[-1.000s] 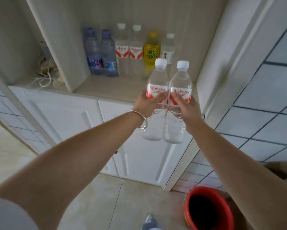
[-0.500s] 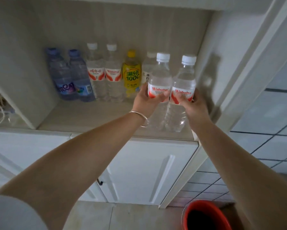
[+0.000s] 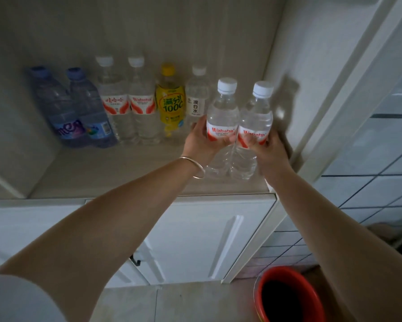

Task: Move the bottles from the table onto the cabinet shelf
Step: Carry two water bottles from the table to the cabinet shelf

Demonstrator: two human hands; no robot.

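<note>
Left grip (image 3: 201, 141): wrapped round left Wahaha bottle (image 3: 222, 117). Right grip (image 3: 268, 152): wrapped round right Wahaha bottle (image 3: 255, 122). Both upright, touching, low over the cabinet shelf (image 3: 107, 173) front. At 10 o'clock: six-bottle row (image 3: 139, 105) along back wall.

Bare forearms, thin metal bangle (image 3: 196, 168) on left wrist, grey sleeve (image 3: 16, 300)

i see two clear, glossy plastic bottles (image 3: 239, 126) with matt white caps and glossy red-and-white labels; a matt, pale wood-grain cabinet shelf (image 3: 102, 173); a thin shiny metal bangle (image 3: 195, 167); smooth white doors (image 3: 207, 240); a glossy red plastic bucket (image 3: 288, 296).
</note>
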